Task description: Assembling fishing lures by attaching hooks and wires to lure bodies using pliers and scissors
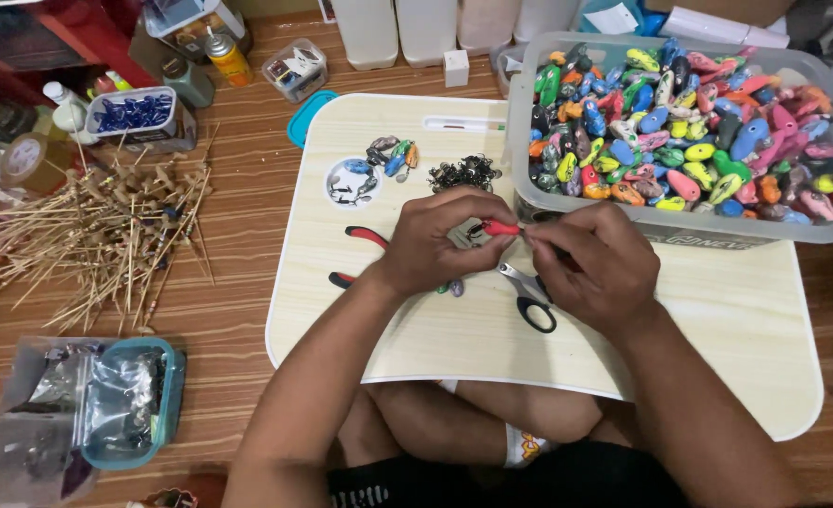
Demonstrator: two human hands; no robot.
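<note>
— Any packaging about?
— A crumpled clear plastic bag (36, 414) lies at the lower left beside a teal-rimmed tub. A small white cardboard box (455, 68) stands at the board's far edge.
— Labels?
— A white paper label (612, 18), top right.

We count two hands (445, 246), one red lure (502, 228), one scissors (529, 293), one pliers (365, 240), one grey bin (680, 226), lures inside too many.

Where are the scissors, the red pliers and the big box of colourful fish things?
scissors (529, 293), head view, on the blades near the black handle loop.
red pliers (368, 236), head view, on the upper red handle.
box of colourful lures (680, 229), head view, on its grey front wall.
</note>
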